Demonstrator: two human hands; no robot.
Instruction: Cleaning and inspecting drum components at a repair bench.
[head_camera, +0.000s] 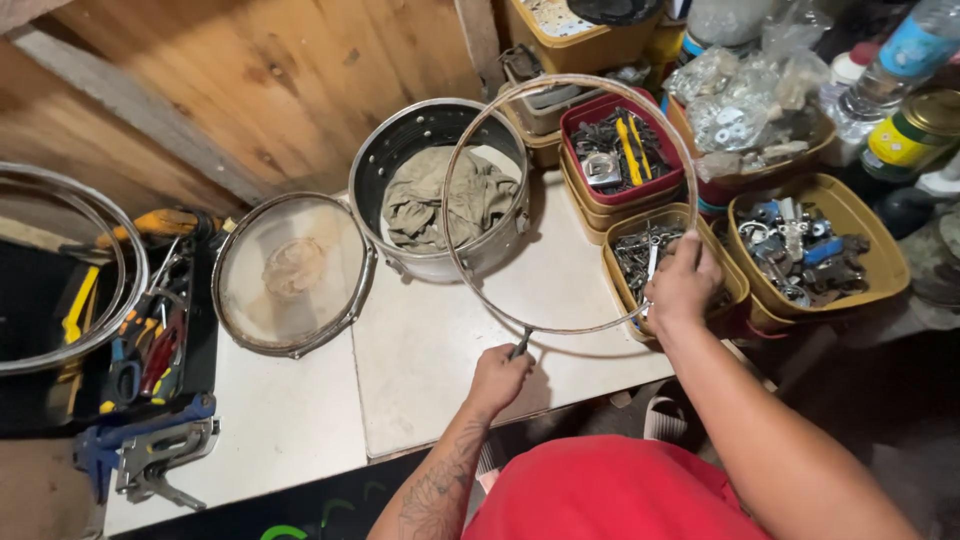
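Note:
A thin round metal hoop (470, 140) stands tilted above the white table (420, 350), in front of me. My left hand (497, 378) grips a small dark tool at the hoop's near edge. My right hand (683, 285) holds the hoop's right side, over a tan tray of metal parts (622, 250). Behind the hoop sits a metal drum shell (400, 135) with a greyish cloth (440, 200) inside. A drumhead in a metal rim (292, 273) lies flat left of the shell.
Stacked tan and red trays (620, 150) of hardware, bags of washers (740, 110), a can and a bottle fill the back right. Pliers, screwdrivers and a blue staple gun (150, 450) lie at left beside another metal hoop (60, 270). A wooden wall stands behind.

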